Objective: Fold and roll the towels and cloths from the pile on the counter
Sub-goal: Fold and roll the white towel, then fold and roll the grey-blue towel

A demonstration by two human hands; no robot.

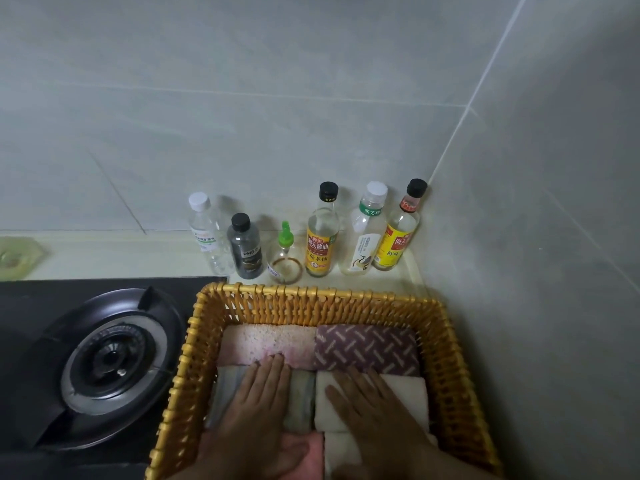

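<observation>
Head view: both hands lie flat, fingers straight, gripping nothing. Left hand [263, 393] presses the striped roll [302, 400] and right hand [374, 401] presses the white roll [410, 393], prob. to bed them snug w/ their neighbours. Rolls sit in rows inside the wicker basket [194, 341] at near right of the counter, w/ pink towel [266, 341] far left and purple cloth [367, 344] far right, touching so none unrolls. No loose pile in view; job looks nearly done. Bottles [322, 240] stand far, by the wall.

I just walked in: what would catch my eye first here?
The yellow wicker basket at bottom centre, packed with folded towels, with the left hand and right hand lying flat on them. Behind it six bottles line the tiled wall, and a black gas burner sits to its left.
</observation>
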